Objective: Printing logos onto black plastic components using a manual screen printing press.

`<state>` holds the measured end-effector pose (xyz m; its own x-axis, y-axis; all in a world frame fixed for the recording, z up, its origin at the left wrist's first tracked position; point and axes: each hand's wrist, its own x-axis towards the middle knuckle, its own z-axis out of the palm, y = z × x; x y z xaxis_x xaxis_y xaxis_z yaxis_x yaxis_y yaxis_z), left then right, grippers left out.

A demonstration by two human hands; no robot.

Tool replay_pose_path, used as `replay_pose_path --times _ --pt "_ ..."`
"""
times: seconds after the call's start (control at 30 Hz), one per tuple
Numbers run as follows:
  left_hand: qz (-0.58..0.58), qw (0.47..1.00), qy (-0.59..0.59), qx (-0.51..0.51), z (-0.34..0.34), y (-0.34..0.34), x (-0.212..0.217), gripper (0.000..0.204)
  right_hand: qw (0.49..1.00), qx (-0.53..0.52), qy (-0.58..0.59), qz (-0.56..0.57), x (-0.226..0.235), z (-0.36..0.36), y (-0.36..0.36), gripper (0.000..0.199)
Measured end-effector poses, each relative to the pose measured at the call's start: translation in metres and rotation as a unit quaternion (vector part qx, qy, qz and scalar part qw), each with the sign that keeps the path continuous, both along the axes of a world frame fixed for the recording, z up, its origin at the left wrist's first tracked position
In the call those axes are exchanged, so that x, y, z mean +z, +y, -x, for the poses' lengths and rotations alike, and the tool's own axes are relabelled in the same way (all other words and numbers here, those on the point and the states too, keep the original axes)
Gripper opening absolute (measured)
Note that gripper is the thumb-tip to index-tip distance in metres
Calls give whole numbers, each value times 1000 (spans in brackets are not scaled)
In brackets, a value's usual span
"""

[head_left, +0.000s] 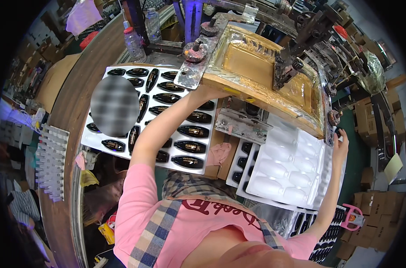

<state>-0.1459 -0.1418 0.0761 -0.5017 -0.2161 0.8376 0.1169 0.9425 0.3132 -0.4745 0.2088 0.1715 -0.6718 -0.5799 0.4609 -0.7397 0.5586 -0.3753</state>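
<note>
My left hand reaches up under the near-left edge of a tilted wooden printing frame wrapped in yellowish tape; its fingers are hidden beneath the frame, gripping it. My right hand is raised at the frame's right corner, with its fingers around a small black knob. Under my left arm lies a white tray filled with rows of glossy black oval pieces. Below the frame sits a white moulded blister tray with rounded pockets.
Metal arms and clamps of the machine stand behind the frame. Two plastic bottles stand at the back left. A pink cloth lies between the trays. Cardboard boxes are stacked at right, with a pink tape dispenser below.
</note>
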Motion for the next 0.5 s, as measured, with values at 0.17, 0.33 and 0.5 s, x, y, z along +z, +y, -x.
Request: replay_pose_path --times 0.17,0.33,0.5 --pt "-148 987 -52 38 29 -5 17 23 989 136 -51 -6 -13 -82 -17 37" --pt "-433 897 66 -48 22 -9 38 23 957 284 -61 4 -3 -160 -75 23" --pt "-665 703 226 -114 -38 -13 48 24 928 372 14 -32 -14 -188 -126 25"
